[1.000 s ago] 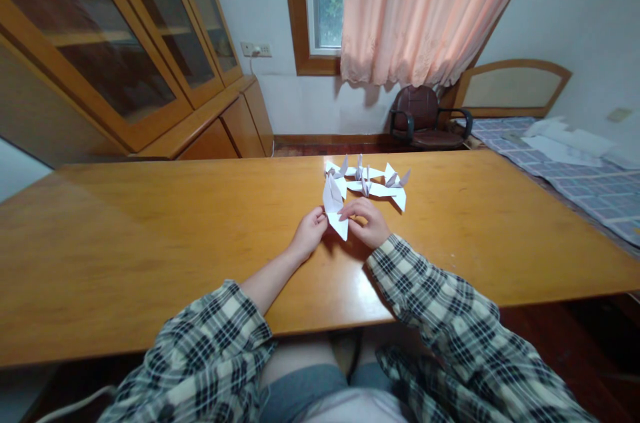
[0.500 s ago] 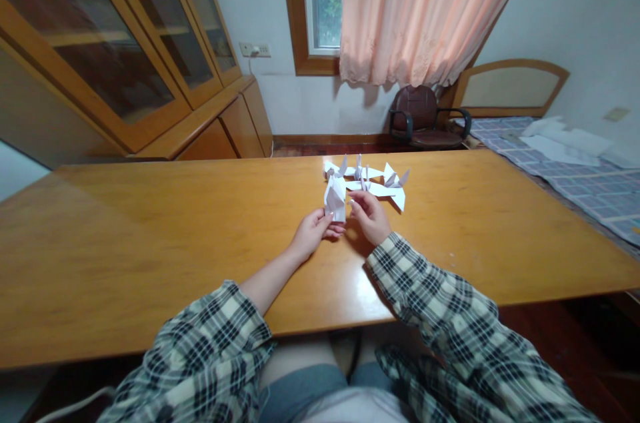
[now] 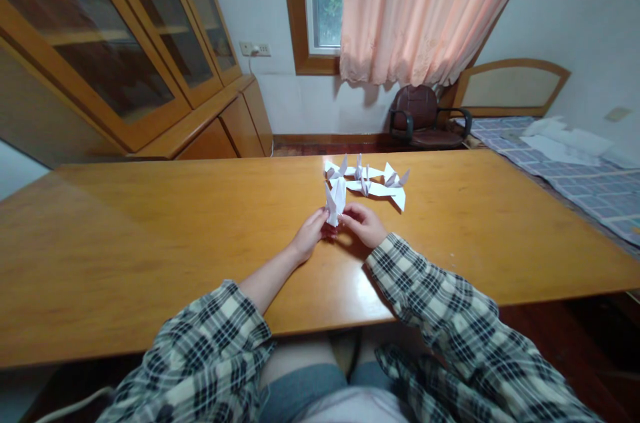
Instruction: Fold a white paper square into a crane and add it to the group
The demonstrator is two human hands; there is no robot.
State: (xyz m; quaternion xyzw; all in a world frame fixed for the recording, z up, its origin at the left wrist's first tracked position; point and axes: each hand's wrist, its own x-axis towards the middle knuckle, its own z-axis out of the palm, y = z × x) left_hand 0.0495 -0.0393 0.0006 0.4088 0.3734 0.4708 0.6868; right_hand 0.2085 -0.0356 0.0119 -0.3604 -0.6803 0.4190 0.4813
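A folded piece of white paper (image 3: 336,199) stands upright between my hands, just above the table. My left hand (image 3: 311,233) pinches its lower left side, thumb in front and fingers behind. My right hand (image 3: 366,224) is closed on its lower right edge with thumb and forefinger. Just beyond the held paper, several white paper cranes (image 3: 383,189) lie close together on the table, their wings spread and pointed ends sticking up. The held paper overlaps part of the nearest crane from this angle.
The wooden table (image 3: 175,243) stretches wide to both sides. Behind it are a glass-doored cabinet (image 3: 150,29), a brown office chair (image 3: 425,116) and a pink curtain (image 3: 415,9). A bed (image 3: 565,163) with white sheets on it stands at the right.
My right hand has moved down and left and now grips the paper's lower edge. The paper has turned, so it looks narrower with two points showing.
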